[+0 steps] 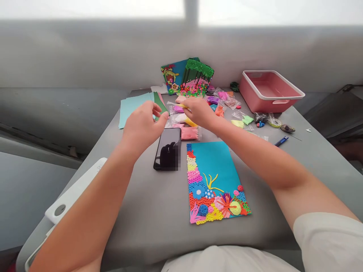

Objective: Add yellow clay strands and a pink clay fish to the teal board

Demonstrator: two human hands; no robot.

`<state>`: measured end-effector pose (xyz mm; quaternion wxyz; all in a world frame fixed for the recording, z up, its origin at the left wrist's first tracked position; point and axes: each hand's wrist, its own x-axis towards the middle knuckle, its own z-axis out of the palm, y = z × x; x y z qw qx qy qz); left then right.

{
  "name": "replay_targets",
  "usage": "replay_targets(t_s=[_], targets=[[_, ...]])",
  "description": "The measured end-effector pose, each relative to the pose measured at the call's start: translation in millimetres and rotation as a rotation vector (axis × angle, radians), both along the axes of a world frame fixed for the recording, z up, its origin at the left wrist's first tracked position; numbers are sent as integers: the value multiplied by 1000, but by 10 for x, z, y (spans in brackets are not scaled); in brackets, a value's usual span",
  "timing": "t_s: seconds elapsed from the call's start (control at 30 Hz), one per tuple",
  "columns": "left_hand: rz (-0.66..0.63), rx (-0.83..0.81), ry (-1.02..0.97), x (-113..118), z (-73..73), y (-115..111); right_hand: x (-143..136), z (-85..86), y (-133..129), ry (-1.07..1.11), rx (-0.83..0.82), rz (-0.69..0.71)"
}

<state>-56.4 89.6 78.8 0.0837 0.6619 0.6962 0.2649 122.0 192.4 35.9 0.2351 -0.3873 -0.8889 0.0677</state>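
Observation:
My left hand (146, 122) is raised above the black phone (168, 149), its thumb and fingers curled toward each other around a small pale-blue thing that I cannot make out. Over the bags of coloured clay (190, 133), my right hand (197, 110) pinches a small yellow piece (183, 106), perhaps with a clear bag edge beside it. A blue card (218, 158) lies flat in front of me, with clay beads, flowers and coral shapes along its left and lower edges. Thin yellow strands (210, 183) branch up from its lower part.
Pale blue and green sheets (133, 107) lie at the back left. Two decorated cards (188, 77) lean on the wall. A pink basket (272, 90) stands at the back right, near tape (274, 122) and a blue cutter (281, 141). A white device (75, 192) sits left.

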Motion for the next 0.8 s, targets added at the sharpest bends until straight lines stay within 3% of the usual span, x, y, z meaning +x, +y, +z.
replay_targets(t_s=[0.07,0.17,0.23,0.3,0.4,0.5,0.6,0.67,0.8], targets=[[-80,34,-264,56,-33,65,102,100,-163,118,-15,-61],[-287,-29,-727,230,-64,158,268,182,-464,636,-455,124],[-403,-68,-856,363,-66,187,375,201,-638,811,-618,201],[-434,-23,-831,468,-60,184,485,224,-749,828,-602,155],[-501,-20,-613,538,-60,133,666,304,-802,764,-452,16],[-579,-136,-485,531,-77,70,844,402,-802,542,-417,57],[-594,-144,-477,497,-102,50,974,446,-798,378,-424,84],[-569,-58,-446,475,-125,69,1023,426,-780,352,-462,61],[-386,323,-219,474,-202,113,1035,307,-706,457,-599,-47]])
